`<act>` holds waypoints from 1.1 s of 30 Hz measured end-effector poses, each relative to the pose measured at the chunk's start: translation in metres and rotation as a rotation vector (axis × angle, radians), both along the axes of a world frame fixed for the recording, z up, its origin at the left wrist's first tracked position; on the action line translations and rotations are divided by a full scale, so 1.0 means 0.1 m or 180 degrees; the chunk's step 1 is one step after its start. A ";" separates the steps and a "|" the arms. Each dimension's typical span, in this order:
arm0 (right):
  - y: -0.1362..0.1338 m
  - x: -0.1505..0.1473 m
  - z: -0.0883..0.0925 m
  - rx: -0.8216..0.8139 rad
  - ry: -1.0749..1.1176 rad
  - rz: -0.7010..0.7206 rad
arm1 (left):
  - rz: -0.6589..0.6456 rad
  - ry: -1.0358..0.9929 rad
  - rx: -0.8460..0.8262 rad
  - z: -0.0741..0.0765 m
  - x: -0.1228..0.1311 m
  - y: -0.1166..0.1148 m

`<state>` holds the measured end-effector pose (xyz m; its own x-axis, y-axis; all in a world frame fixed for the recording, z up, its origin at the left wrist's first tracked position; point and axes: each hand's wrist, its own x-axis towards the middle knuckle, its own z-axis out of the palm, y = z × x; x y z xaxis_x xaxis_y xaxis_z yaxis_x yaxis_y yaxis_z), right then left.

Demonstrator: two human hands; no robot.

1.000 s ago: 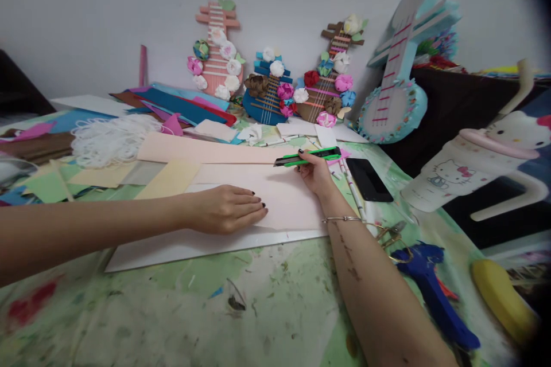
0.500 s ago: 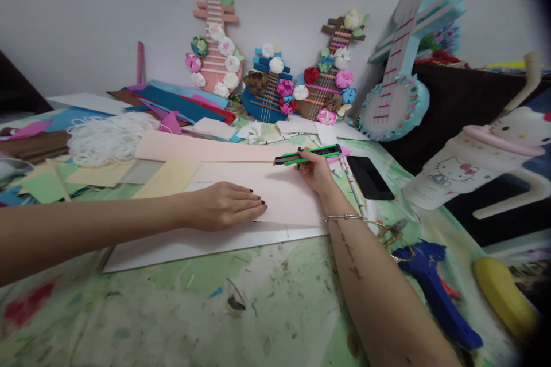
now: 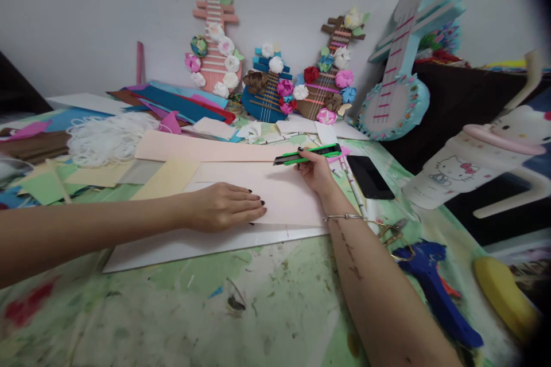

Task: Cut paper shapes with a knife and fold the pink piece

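Observation:
My left hand (image 3: 224,206) lies flat, fingers stretched to the right, on a pale pink paper sheet (image 3: 279,195). Beneath that sheet a white board (image 3: 181,252) shows along the near side. A green utility knife (image 3: 307,155) is held in my right hand (image 3: 316,172), its blade pointing left above the far part of the sheet. Just beyond lies a separate strip of pink paper (image 3: 206,148). A cream paper strip (image 3: 166,178) touches the sheet's left side.
Paper instruments with flowers (image 3: 215,51) lean on the wall. White cord (image 3: 109,137) and coloured papers lie left. To the right are a phone (image 3: 370,176), gold-handled scissors (image 3: 394,232), a blue glue gun (image 3: 434,284), a yellow object (image 3: 501,292) and a white tumbler (image 3: 465,166).
Hardly anything differs. My left hand and the pink sheet under it have shifted very slightly toward me; my right hand keeps the utility knife in the same place.

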<state>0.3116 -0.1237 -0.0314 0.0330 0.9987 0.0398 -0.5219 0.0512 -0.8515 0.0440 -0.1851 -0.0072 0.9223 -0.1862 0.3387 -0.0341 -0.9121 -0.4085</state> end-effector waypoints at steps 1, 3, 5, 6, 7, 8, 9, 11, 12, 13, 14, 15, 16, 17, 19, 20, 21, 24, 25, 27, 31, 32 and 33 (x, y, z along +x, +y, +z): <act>0.00 0.00 0.00 0.0002 0.0003 0.0003 | -0.0014 0.0004 -0.0015 0.00 0.00 0.00; 0.00 0.00 0.00 0.0005 0.0010 0.0007 | -0.0052 -0.0002 -0.0033 -0.01 0.01 0.01; 0.01 0.00 -0.01 0.0007 0.0011 0.0008 | -0.0109 -0.0022 -0.0044 -0.02 0.01 0.02; 0.01 0.00 -0.01 0.0007 0.0006 0.0011 | -0.0136 -0.0030 -0.0047 -0.03 0.01 0.03; 0.02 0.00 -0.01 0.0007 0.0000 0.0016 | -0.0149 -0.0031 -0.0051 -0.03 0.01 0.03; 0.02 0.00 -0.01 0.0005 -0.0008 0.0021 | -0.0150 -0.0025 -0.0055 -0.04 0.01 0.03; 0.02 0.00 -0.02 0.0003 -0.0016 0.0023 | -0.0136 -0.0021 -0.0071 -0.04 0.01 0.02; 0.03 0.00 -0.02 -0.0004 -0.0032 0.0017 | -0.0109 -0.0057 -0.0126 -0.06 0.01 -0.01; 0.03 0.00 -0.02 -0.0008 -0.0041 0.0013 | -0.0095 -0.0098 -0.0156 -0.06 0.01 -0.03; 0.03 0.00 -0.02 -0.0012 -0.0051 0.0007 | -0.0075 -0.0151 -0.0181 -0.07 0.03 -0.06; 0.02 0.00 -0.02 -0.0015 -0.0060 0.0001 | -0.0042 -0.0228 -0.0194 -0.08 0.05 -0.09; 0.02 0.00 -0.02 -0.0018 -0.0070 -0.0005 | -0.0012 -0.0310 -0.0191 -0.08 0.07 -0.12; 0.02 0.00 -0.01 -0.0019 -0.0079 -0.0009 | 0.0011 -0.0377 -0.0173 -0.08 0.10 -0.16; 0.02 0.00 -0.01 -0.0020 -0.0087 -0.0013 | 0.0020 -0.0449 -0.0145 -0.09 0.13 -0.18; 0.01 0.00 0.00 -0.0018 -0.0101 -0.0018 | -0.0035 -0.0545 -0.0058 -0.11 0.21 -0.23; 0.00 0.00 0.00 -0.0015 -0.0108 -0.0017 | -0.0085 -0.0591 -0.0024 -0.13 0.24 -0.24; 0.00 0.00 0.00 -0.0011 -0.0112 -0.0015 | -0.0121 -0.0642 -0.0008 -0.15 0.27 -0.24; 0.00 0.00 0.00 0.0003 -0.0114 -0.0013 | -0.0203 -0.0810 -0.0034 -0.21 0.31 -0.23; 0.00 -0.01 0.00 0.0005 -0.0114 -0.0012 | -0.0218 -0.0837 -0.0050 -0.22 0.30 -0.23; 0.00 -0.01 0.00 -0.0001 -0.0117 -0.0007 | -0.0242 -0.0800 -0.0070 -0.22 0.28 -0.23; 0.02 0.00 -0.02 0.0011 -0.0116 0.0009 | -0.0250 -0.0564 -0.0059 -0.14 0.25 -0.24; 0.02 0.00 -0.02 0.0021 -0.0116 0.0014 | -0.0265 -0.0530 -0.0043 -0.13 0.25 -0.24; 0.02 0.00 -0.02 0.0030 -0.0118 0.0021 | -0.0270 -0.0512 -0.0037 -0.12 0.25 -0.24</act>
<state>0.3118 -0.1218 -0.0337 0.0247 0.9984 0.0504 -0.4902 0.0560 -0.8698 0.0686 -0.2095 -0.0189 0.8372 -0.2562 0.4832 -0.0461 -0.9134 -0.4044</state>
